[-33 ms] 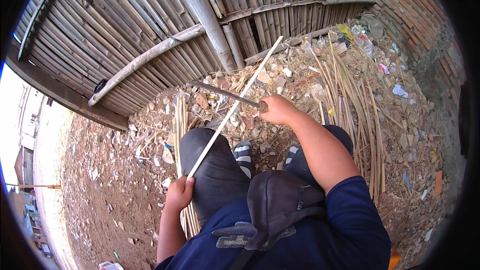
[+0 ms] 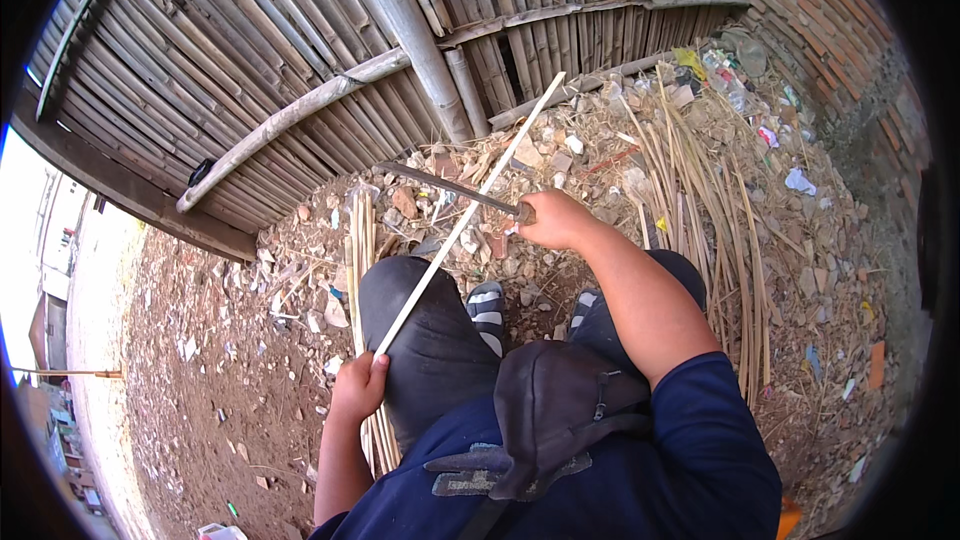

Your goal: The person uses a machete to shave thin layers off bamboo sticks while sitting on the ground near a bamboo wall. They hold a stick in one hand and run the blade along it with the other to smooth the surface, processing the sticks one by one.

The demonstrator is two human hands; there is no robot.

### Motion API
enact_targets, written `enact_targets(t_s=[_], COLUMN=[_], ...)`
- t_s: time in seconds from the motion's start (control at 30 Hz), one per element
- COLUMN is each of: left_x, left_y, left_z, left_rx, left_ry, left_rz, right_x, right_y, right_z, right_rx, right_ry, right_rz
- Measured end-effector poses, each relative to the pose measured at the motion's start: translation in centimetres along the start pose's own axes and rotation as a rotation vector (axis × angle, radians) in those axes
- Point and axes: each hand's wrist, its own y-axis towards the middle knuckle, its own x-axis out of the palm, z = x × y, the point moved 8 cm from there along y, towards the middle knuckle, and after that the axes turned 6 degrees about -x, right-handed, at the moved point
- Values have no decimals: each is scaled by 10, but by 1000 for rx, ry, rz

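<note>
My left hand (image 2: 357,387) is closed on the near end of a long pale bamboo strip (image 2: 437,258), with the thumb on top. The strip slants up and away to the right, over my left thigh, toward the fence. My right hand (image 2: 553,221) is wrapped round the handle of a long-bladed knife (image 2: 440,182). Its dark blade points left and crosses the strip about halfway along. A bundle of split strips (image 2: 361,240) lies beside my left leg, partly hidden by the leg and left hand.
A larger heap of bamboo strips (image 2: 690,210) lies right of my legs. Ahead rises a bamboo fence (image 2: 290,60), meeting a brick wall (image 2: 835,10) at right. Stones and litter cover the ground around my sandals (image 2: 486,312). A black bag (image 2: 560,400) hangs at my front.
</note>
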Motion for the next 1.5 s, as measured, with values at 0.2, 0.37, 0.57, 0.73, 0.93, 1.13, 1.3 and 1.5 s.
enact_targets(t_s=[0.2, 0.37, 0.57, 0.73, 0.93, 1.13, 1.3, 1.5], left_x=[-1, 0, -1, 1, 4, 3, 2, 4], left_y=[-1, 0, 0, 0, 1, 1, 2, 2], left_z=[2, 0, 2, -2, -7, -7, -4, -8], left_rx=[-20, -1, -1, -33, -48, -48, -39, -38], left_ry=[-23, -31, -35, -48, -54, -63, -68, -97], left_rz=[-12, -5, 1, -7, -27, -23, -25, -31], right_x=[2, 1, 0, 0, 3, -1, 2, 5], right_y=[1, 2, 0, 1, 2, 1, 2, 5], right_z=[4, 3, 1, 2, 7, 3, 6, 11], right_rx=[-5, -17, 1, -12, -25, -35, -45, -97], right_ry=[-2, -15, 9, 13, 14, 18, 20, 35], right_rz=[14, 43, -24, 1, 11, -5, 6, 74])
